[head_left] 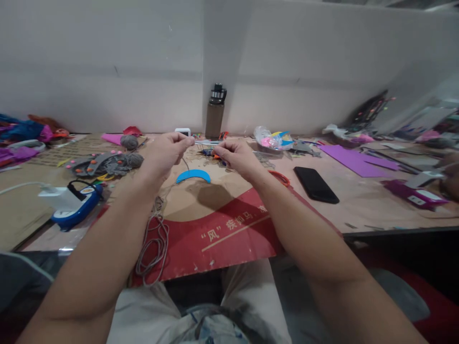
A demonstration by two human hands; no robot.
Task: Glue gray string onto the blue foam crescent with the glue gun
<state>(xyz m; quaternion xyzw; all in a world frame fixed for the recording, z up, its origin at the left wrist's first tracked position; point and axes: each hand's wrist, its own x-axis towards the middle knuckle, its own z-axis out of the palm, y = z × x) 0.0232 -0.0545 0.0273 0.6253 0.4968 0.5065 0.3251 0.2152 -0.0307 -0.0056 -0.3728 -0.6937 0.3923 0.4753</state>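
Observation:
My left hand (170, 150) is raised over the cardboard, thumb and forefinger pinched on a thin grey cord (187, 164). From there the cord drops toward a loose tangle of loops (155, 248) at the cardboard's left edge. My right hand (234, 156) is closed in a pinch close by, level with the left one. What lies in its fingertips is too small to make out; a bit of orange shows beside them. Below both hands, a blue curved strip (193, 176) rests on the red and brown cardboard (233, 239).
A black phone (315, 184) and purple sheets (355, 160) lie to the right. Behind my hands stands a dark bottle (214, 112). On the left are a blue power strip (81, 210), a white charger (60, 198) and grey yarn pieces (103, 164). Orange-handled scissors (278, 178) lie beside my right forearm.

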